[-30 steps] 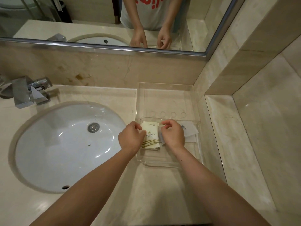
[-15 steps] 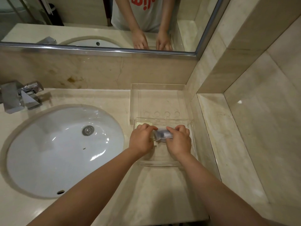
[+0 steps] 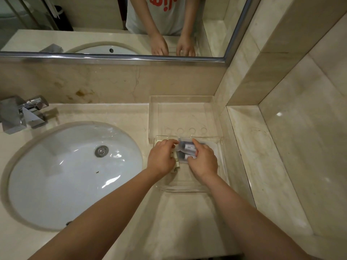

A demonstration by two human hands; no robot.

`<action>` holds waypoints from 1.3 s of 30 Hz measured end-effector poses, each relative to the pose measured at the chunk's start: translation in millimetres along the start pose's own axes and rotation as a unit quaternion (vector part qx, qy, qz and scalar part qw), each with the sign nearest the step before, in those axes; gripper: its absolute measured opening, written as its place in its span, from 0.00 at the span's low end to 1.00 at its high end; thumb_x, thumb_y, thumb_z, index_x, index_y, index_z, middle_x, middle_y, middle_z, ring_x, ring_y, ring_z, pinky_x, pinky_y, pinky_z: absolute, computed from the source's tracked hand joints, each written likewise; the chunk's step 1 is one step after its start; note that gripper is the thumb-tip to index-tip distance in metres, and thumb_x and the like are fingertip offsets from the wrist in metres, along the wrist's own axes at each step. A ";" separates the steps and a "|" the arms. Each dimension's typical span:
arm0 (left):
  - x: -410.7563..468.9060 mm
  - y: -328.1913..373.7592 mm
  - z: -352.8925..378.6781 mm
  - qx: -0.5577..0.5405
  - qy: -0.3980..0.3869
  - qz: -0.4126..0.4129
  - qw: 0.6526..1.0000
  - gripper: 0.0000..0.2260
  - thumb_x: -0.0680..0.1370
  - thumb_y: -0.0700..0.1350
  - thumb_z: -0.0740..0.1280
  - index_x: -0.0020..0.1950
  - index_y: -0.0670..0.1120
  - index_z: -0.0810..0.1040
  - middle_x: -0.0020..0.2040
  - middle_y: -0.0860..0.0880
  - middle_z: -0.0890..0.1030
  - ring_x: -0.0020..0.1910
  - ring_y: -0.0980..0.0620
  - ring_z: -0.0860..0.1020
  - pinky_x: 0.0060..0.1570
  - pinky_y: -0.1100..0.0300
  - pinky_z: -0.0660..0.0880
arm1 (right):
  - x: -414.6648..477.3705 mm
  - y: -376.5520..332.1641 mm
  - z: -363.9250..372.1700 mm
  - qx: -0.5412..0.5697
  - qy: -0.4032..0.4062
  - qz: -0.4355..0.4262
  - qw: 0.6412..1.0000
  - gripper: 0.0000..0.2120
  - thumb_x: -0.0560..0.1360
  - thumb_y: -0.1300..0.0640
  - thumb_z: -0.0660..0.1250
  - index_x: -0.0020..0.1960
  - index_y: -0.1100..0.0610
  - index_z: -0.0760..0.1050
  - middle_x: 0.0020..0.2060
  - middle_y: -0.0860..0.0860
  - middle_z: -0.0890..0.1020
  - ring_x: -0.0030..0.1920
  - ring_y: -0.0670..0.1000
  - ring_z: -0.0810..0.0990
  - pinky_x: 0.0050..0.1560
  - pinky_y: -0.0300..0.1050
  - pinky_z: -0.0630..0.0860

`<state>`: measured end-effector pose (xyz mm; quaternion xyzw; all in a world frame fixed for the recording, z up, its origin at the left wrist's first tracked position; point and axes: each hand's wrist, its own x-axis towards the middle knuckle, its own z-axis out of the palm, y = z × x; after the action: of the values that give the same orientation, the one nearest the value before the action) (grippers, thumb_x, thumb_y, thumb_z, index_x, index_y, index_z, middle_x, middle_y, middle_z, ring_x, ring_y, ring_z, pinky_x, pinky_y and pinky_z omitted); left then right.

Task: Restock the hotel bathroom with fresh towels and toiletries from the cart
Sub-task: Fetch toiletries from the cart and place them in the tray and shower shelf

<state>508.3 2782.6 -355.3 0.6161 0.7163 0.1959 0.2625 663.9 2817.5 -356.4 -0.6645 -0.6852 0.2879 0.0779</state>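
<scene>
The step in hand is arranging toiletries in the clear acrylic tray just right of the white oval sink basin. The right hand curls its fingers round a clear packet of small grey tubes. The left hand covers a cream paper sachet, and its pinch cannot be told. Next, the packet likely needs laying flat beside the sachet.
</scene>
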 end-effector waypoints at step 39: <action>-333.3 115.2 45.9 -0.237 -0.489 0.227 0.808 0.09 0.77 0.33 0.66 0.55 0.41 0.76 0.35 0.48 0.75 0.31 0.54 0.74 0.32 0.62 0.72 | -481.3 36.5 67.9 0.418 0.545 0.441 0.578 0.14 0.75 0.63 0.64 0.59 0.57 0.77 0.48 0.52 0.81 0.47 0.52 0.80 0.53 0.50 0.77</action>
<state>660.9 2471.1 -276.8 0.6939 0.2641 0.0866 0.6643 712.7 2336.1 -297.6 -0.8104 0.0595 0.1246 0.5694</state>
